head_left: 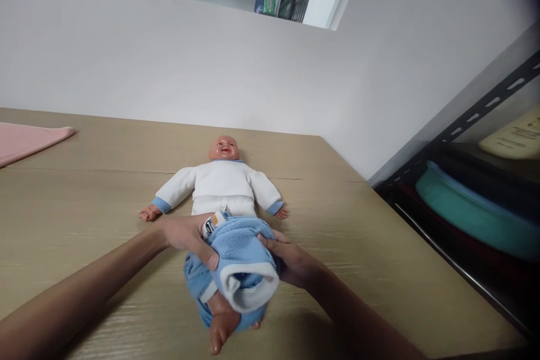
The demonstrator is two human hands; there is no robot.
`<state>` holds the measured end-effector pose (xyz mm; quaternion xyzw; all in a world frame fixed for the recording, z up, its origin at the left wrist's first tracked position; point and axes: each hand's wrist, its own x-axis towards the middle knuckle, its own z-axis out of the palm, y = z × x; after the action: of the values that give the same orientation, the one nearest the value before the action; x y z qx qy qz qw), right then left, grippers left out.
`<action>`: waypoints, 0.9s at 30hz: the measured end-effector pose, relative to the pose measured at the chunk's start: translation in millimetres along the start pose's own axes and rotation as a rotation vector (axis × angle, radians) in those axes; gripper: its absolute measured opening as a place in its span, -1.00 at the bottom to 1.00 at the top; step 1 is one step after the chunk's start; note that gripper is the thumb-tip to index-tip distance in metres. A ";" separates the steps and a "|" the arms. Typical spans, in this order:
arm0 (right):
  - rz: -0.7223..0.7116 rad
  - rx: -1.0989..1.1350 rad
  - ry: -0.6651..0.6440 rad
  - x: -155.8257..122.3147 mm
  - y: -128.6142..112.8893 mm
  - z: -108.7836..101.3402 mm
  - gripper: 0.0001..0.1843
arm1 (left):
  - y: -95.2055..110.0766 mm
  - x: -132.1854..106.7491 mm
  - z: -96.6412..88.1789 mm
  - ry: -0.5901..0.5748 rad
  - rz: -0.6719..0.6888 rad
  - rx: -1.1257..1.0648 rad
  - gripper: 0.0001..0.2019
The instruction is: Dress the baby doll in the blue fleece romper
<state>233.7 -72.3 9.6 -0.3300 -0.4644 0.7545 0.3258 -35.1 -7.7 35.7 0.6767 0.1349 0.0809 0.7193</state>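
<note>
Doll (223, 180) laid on table (105, 197), backed by wall (169, 56); trousers (242, 242) bunched over legs (222, 318); cloth (29, 140) placed left; basin (472, 211) kept in rack (447, 256), right.

My bald baby doll (224, 149) lies on its back on the table (105, 197), feet toward me; its arms stretch out to both sides; its white top (223, 183) has blue cuffs and a blue collar. The fuzzy blue trousers (240, 242) are bunched around its legs; one white-edged leg hole gapes at me; a bare foot (220, 331) sticks out below.
</note>
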 end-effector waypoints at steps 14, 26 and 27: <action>-0.237 -0.346 0.170 -2.8 -28.0 13.2 -0.41 | 13.9 -6.8 6.7 0.143 -0.130 0.102 -0.28; -0.162 -0.523 0.714 -76.2 26.6 64.6 -0.32 | 28.0 13.3 52.2 0.369 -0.133 0.577 -0.73; -0.151 -0.480 0.704 -80.4 40.3 66.2 -0.30 | 28.4 12.5 56.3 0.384 -0.189 0.685 -0.68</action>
<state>219.1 -183.0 11.6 -0.5988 -0.5101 0.4405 0.4328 -4.3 -55.5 65.6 0.8344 0.3476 0.0899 0.4181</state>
